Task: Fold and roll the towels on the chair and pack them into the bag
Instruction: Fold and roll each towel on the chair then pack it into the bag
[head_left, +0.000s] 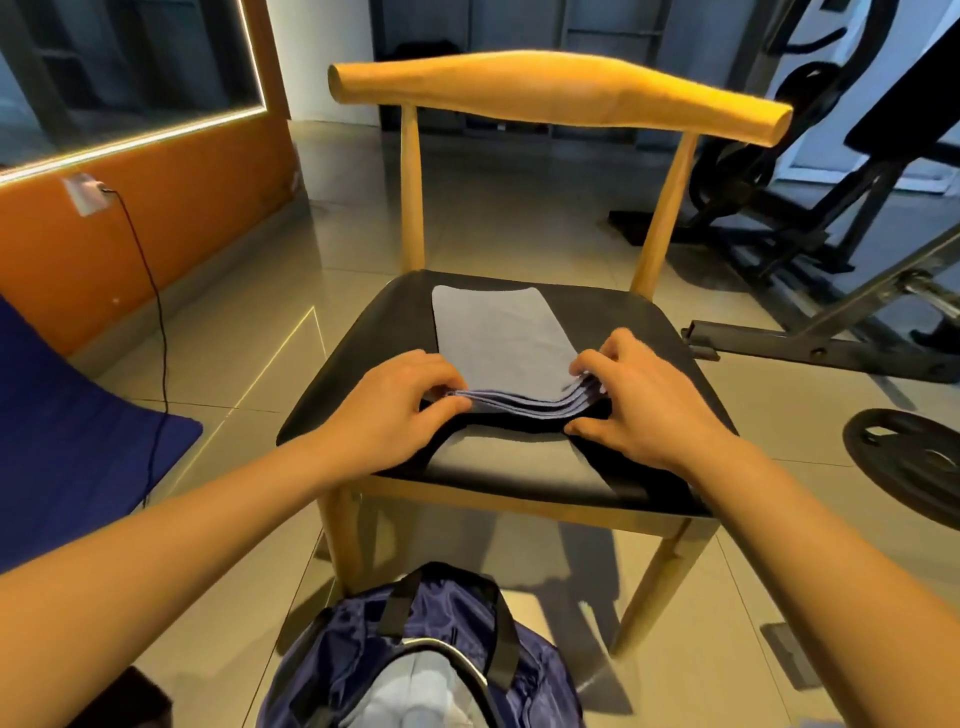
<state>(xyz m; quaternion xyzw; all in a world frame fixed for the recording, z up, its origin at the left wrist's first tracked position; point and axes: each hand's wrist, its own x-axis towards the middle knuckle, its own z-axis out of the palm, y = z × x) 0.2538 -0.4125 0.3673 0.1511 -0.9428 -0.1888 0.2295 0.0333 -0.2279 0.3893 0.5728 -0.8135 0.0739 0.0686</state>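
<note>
we have a grey-blue towel (493, 332) folded into a long strip on the black seat of the wooden chair (561, 91), running from near the chair's back posts toward its front edge, about the middle of the seat. its near end shows several stacked layers and is raised slightly off the seat, with dark shadow under it. our left hand (400, 410) has its fingers curled onto the near left corner of the towel, pinching the layers there. our right hand (641, 405) holds the near right corner, fingers bent over the top of the stack and the thumb lower down, close to the seat; whether the thumb touches the cloth we cannot tell. the two hands sit apart, one at each corner, with the layered edge showing between them. in front of the chair, on the tiled floor by its front legs, stands a dark blue bag (447, 603) with black handles, its top open, and pale cloth (415, 691) shows inside. to the right of the chair a black weight plate (904, 462) lies on the floor, with a weight bench (831, 353) behind it. to the left of the chair a blue mat (67, 431) lies by an orange wall (197, 208), and a black cable (160, 312) hangs down that wall to the mat.
</note>
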